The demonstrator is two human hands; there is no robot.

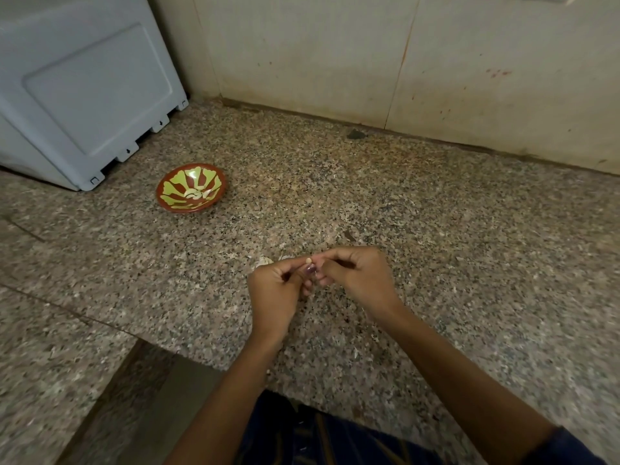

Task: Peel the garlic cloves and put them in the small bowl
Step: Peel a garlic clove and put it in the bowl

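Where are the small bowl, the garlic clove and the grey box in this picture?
small bowl point(166, 200): head view, on its red rim at the left.
garlic clove point(309, 265): head view, on the part showing between both hands.
grey box point(94, 92): head view, on its recessed side panel.

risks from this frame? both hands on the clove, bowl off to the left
1. The garlic clove is tiny and pinched only at the fingertips of the left hand and right hand; it may slip onto the speckled counter, where it would be hard to spot.
2. The small bowl sits well away to the left, so the carry may drop it.
3. Skins lying by the hands may get mixed in.
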